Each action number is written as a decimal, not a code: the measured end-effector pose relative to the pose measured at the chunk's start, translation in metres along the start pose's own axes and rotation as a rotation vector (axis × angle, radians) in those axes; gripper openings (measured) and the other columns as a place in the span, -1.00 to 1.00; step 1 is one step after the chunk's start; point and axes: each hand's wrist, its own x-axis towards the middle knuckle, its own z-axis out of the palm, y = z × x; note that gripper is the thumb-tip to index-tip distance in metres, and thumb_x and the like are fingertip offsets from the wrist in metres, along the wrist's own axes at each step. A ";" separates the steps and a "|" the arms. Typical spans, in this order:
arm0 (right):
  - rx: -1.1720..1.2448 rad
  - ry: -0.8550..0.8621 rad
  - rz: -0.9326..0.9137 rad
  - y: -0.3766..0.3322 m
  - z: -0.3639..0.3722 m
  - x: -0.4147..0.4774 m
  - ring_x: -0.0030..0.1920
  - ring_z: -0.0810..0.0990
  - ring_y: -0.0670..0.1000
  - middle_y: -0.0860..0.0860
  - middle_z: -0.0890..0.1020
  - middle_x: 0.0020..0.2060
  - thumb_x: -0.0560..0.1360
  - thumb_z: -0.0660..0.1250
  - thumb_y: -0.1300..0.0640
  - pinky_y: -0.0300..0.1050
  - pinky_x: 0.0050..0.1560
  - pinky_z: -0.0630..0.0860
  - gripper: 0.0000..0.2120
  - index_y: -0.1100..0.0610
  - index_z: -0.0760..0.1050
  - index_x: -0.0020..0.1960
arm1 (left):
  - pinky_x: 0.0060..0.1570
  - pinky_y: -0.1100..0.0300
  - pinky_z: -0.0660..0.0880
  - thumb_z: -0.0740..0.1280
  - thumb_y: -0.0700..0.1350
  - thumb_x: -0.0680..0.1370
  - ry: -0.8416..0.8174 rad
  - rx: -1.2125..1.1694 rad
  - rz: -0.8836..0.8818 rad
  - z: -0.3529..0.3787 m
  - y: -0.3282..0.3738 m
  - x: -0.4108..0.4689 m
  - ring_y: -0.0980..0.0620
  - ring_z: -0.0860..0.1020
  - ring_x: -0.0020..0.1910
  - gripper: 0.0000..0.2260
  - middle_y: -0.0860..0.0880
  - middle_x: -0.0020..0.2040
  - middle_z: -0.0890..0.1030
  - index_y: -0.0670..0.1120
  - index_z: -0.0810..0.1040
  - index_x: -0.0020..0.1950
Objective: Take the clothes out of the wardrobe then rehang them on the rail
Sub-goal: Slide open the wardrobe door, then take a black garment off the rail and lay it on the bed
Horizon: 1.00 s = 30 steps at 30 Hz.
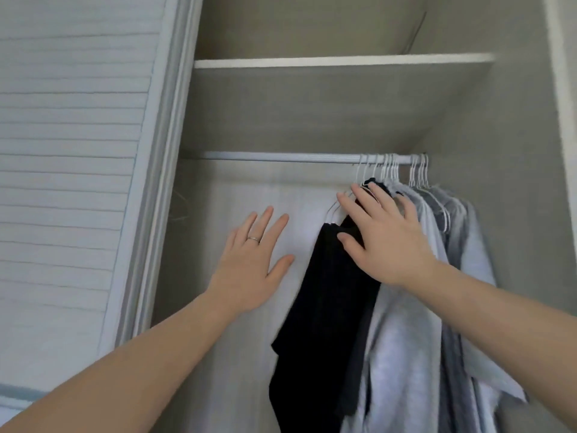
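progress: early, clothes (406,307) all on rail (281,157) | right hand (379,242) flat on black garment (321,307), fingers released | left hand (253,260) spread, empty

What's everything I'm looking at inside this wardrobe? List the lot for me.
shelf: one, white-edged, up top
rail: one, silvery, below the shelf
hangers: several, white, hooked at the rail's right end
black garment: at least one, leftmost on the rail
grey garments: several, light and darker grey, right of the black one
slatted door: one, pale, at left
ring: one, silvery, on a left-hand finger
left hand: open, raised left of the black garment
right hand: open, fingers spread against the black garment's top
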 end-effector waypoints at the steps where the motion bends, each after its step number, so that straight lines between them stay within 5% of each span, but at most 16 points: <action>1: -0.016 -0.009 0.002 0.011 -0.001 0.005 0.55 0.11 0.09 -0.02 0.23 0.54 0.56 0.13 -0.20 0.21 0.47 0.09 -0.39 -0.04 0.15 0.56 | 0.57 -0.01 -0.07 -0.06 0.28 0.62 -0.016 -0.038 -0.018 0.010 0.003 0.010 0.03 -0.19 0.60 -0.41 0.10 0.64 -0.16 0.19 -0.13 0.62; 8: -0.116 -0.110 0.057 0.053 0.012 0.051 0.44 0.30 0.02 -0.10 0.40 0.42 0.58 0.11 -0.15 0.14 0.34 0.24 -0.45 -0.04 0.17 0.53 | 0.54 -0.02 -0.01 0.04 0.30 0.62 -0.208 -0.388 -0.127 0.086 0.008 0.078 0.04 -0.11 0.60 -0.41 0.10 0.64 -0.05 0.20 -0.03 0.62; 14: -0.261 -0.200 0.118 0.060 0.044 0.103 0.11 0.55 0.15 0.02 0.63 0.04 0.55 0.14 -0.06 0.05 0.09 0.30 -0.70 0.04 0.45 0.20 | 0.53 -0.07 0.02 0.07 0.31 0.61 -0.318 -0.606 -0.164 0.154 0.001 0.130 -0.02 -0.06 0.60 -0.37 0.09 0.63 0.02 0.16 -0.02 0.62; 21: -0.409 -0.232 0.197 0.062 0.094 0.149 -0.09 0.56 0.18 0.07 0.61 -0.07 0.53 0.18 0.08 -0.05 -0.15 0.31 -0.78 0.10 0.46 0.14 | 0.53 -0.10 0.11 0.08 0.36 0.58 -0.328 -0.886 -0.192 0.217 0.005 0.169 -0.04 0.09 0.58 -0.34 0.07 0.62 0.10 0.13 0.06 0.62; 24: -0.449 -0.257 0.267 0.060 0.108 0.163 -0.29 0.45 0.10 0.02 0.42 -0.27 0.50 0.18 0.25 -0.07 -0.27 0.37 -0.88 0.16 0.46 0.00 | 0.52 -0.11 0.11 0.06 0.40 0.55 -0.334 -0.953 -0.180 0.233 0.009 0.186 -0.04 0.07 0.59 -0.32 0.09 0.62 0.08 0.16 0.07 0.61; 27: -0.487 -0.251 0.300 0.057 0.118 0.171 -0.23 0.44 0.16 0.02 0.30 -0.29 0.50 0.17 0.34 -0.01 -0.22 0.42 -0.88 0.15 0.38 -0.08 | 0.51 -0.10 0.08 0.05 0.44 0.53 -0.352 -0.973 -0.143 0.244 0.014 0.194 -0.06 0.01 0.60 -0.30 0.09 0.63 0.04 0.18 0.07 0.61; 30: -0.485 -0.236 0.337 0.054 0.125 0.174 -0.07 0.54 0.23 0.10 0.43 -0.13 0.51 0.18 0.35 0.01 -0.17 0.42 -0.83 0.19 0.45 0.06 | 0.53 -0.14 0.02 0.03 0.44 0.53 -0.360 -0.972 -0.115 0.251 0.019 0.198 -0.10 -0.04 0.60 -0.29 0.06 0.64 0.00 0.16 0.07 0.61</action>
